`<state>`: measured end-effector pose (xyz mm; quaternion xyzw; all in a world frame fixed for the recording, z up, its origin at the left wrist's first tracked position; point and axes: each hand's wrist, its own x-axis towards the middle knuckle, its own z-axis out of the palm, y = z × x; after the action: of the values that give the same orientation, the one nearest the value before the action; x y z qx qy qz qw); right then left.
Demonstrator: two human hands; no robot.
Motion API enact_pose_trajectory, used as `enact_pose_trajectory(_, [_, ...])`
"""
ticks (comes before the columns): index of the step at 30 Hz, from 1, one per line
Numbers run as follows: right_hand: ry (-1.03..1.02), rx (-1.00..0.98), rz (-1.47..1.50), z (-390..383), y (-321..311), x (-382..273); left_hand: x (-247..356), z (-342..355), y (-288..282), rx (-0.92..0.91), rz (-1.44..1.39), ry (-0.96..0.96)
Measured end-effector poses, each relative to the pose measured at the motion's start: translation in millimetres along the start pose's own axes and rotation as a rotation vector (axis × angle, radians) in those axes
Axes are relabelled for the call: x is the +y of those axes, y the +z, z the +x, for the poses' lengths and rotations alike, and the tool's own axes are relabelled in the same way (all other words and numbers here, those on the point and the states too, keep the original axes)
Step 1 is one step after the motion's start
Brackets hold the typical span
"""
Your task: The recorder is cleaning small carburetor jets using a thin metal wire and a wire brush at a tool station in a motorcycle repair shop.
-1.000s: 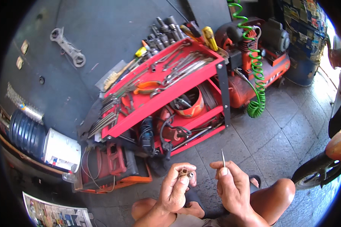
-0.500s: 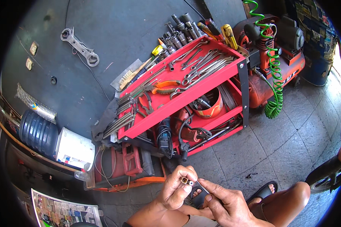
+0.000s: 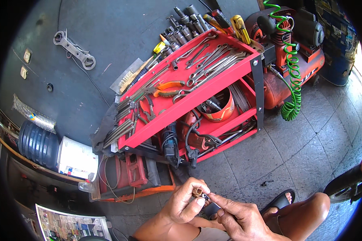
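My left hand [image 3: 185, 201] grips a small brass-coloured metal part [image 3: 198, 193] with a silver round end, at the lower middle. Just right of it, my right hand [image 3: 239, 217] pinches a thin metal tool [image 3: 216, 205], its tip reaching to the part; whether it is inside an opening is too small to tell. My right index finger points toward the part, close beside it. My bent knee [image 3: 309, 213] and a sandalled foot [image 3: 284, 201] lie beyond my right hand.
A red tool cart [image 3: 191, 100] with wrenches, pliers and power tools stands ahead. A red compressor [image 3: 273, 90] with a green coiled hose [image 3: 291, 108] is at the back right, beside a drum [image 3: 336, 72]. A wheel [image 3: 342, 184] sits at right; white bucket [image 3: 76, 160] at left.
Since one second ago, my right hand has lowered and moved left, bringing the tool from upright to slanted against the part in my left hand. Over the last half second little has moved.
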<state>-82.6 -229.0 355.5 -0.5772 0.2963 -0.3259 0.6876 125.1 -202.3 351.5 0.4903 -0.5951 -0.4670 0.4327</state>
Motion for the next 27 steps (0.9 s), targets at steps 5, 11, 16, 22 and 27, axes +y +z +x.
enact_pose_trajectory(5, [0.051,-0.022,-0.002,-1,-3,-2,2,2,1,-0.027,0.005,-0.043])
enact_pose_trajectory(11, [0.066,-0.031,0.042,1,-4,-5,-11,-5,-2,-0.007,-0.073,-0.093])
enact_pose_trajectory(16, [0.058,-0.036,0.029,1,-6,-6,-14,-4,-3,-0.023,-0.172,-0.135])
enact_pose_trajectory(22, [0.027,-0.039,0.012,-1,-8,-3,-15,1,-3,-0.062,-0.174,-0.105])
enact_pose_trajectory(27, [0.078,-0.084,0.001,-1,-11,-4,-13,12,-7,-0.124,-0.064,0.004])
